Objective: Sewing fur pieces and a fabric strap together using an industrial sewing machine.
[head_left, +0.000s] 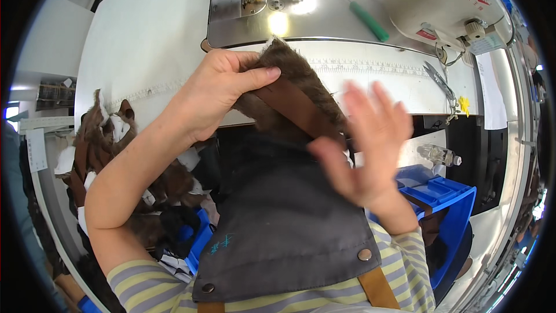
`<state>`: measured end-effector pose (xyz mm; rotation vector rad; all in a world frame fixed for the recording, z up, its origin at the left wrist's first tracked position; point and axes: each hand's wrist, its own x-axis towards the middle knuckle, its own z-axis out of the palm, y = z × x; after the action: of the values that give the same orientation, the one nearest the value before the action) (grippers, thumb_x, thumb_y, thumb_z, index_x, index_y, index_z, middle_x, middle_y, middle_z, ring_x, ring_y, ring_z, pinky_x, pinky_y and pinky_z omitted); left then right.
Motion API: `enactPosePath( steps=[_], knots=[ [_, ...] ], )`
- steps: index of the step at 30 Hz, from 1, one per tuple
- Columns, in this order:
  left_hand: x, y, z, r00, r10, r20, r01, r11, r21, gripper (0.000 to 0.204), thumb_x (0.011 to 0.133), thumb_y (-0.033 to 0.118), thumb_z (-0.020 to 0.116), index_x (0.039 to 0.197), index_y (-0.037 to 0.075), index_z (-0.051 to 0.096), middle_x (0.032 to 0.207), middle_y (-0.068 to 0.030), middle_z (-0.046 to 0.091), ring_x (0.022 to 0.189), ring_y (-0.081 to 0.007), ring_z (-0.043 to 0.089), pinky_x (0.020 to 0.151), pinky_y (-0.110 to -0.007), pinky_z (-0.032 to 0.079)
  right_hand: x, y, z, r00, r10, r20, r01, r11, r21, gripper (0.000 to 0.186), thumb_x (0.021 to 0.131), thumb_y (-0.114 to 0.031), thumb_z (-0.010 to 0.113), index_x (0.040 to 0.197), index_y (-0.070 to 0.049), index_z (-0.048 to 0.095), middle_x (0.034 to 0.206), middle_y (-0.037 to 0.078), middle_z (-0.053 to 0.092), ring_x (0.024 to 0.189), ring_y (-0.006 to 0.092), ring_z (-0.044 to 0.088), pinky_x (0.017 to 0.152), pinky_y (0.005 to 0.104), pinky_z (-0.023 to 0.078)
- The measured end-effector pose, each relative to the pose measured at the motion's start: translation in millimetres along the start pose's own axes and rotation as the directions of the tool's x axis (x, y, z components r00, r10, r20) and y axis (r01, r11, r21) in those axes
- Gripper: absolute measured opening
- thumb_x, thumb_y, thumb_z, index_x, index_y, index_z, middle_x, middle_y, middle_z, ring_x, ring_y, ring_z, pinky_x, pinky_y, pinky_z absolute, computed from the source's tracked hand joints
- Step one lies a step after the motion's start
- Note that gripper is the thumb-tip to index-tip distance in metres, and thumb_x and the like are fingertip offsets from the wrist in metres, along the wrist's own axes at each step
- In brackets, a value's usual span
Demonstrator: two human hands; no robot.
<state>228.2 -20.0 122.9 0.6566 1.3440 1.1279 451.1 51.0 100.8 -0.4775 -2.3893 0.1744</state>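
A piece of dark brown fur (pixel 288 58) with a smooth brown strip (pixel 298 107) across it hangs over the front edge of the sewing table. Gripping its upper left side is my left hand (pixel 229 87), thumb on top and the other fingers behind, mostly hidden. My right hand (pixel 370 145) is raised at the piece's right side, fingers spread and slightly smeared by motion. Its thumb is close to the strip's lower end; whether they touch I cannot tell. Beyond the fur is the sewing machine's needle area (pixel 252 3).
A green-handled screwdriver (pixel 368 20) lies on the metal machine bed (pixel 324 29). Metal scissors (pixel 440 81) rest at the right of the table. Brown fur pieces (pixel 95 145) are heaped at left. A blue bin (pixel 452 237) and a clear bottle (pixel 438 155) are at right.
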Motion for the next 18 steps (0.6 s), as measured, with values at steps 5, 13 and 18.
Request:
enactPosePath(
  steps=[5, 13, 18],
  knots=[
    [-13.0, 0.8, 9.9, 0.997, -0.066, -0.049, 0.054, 0.975, -0.216, 0.022, 0.09, 0.014, 0.057, 0.104, -0.003, 0.061, 0.09, -0.006, 0.065, 0.08, -0.012, 0.064, 0.072, -0.025, 0.053, 5.7, -26.9, 69.0, 0.997, -0.065, -0.044, 0.068, 0.994, 0.079, 0.051, 0.077, -0.017, 0.061, 0.125, -0.002, 0.053, 0.131, 0.012, 0.052, 0.127, 0.0263, 0.044, 0.112, 0.0462, 0.01],
    [-11.0, 4.2, 17.1, 0.978, -0.088, -0.188, 0.048, 0.977, -0.207, 0.021, 0.091, 0.018, 0.058, 0.081, 0.0, 0.062, 0.075, -0.0004, 0.062, 0.062, -0.0056, 0.055, 0.057, -0.02, 0.044, -2.3, -24.6, 72.2, 0.984, -0.147, -0.103, 0.164, 0.97, 0.181, 0.036, 0.078, -0.008, 0.057, 0.113, 0.0, 0.061, 0.115, 0.012, 0.063, 0.115, 0.0243, 0.056, 0.11, 0.0457, 0.019],
    [-12.7, -11.0, 5.9, 0.99, 0.038, -0.137, -0.016, 0.987, 0.157, 0.019, 0.091, 0.013, 0.057, 0.097, -0.003, 0.065, 0.086, -0.0016, 0.065, 0.077, -0.0049, 0.058, 0.068, -0.022, 0.047, 4.0, -12.5, 59.2, 0.987, -0.107, -0.12, 0.138, 0.948, 0.286, 0.026, 0.072, -0.011, 0.068, 0.097, -0.004, 0.066, 0.103, 0.005, 0.065, 0.103, 0.0205, 0.061, 0.107, 0.0452, 0.023]
  ],
)
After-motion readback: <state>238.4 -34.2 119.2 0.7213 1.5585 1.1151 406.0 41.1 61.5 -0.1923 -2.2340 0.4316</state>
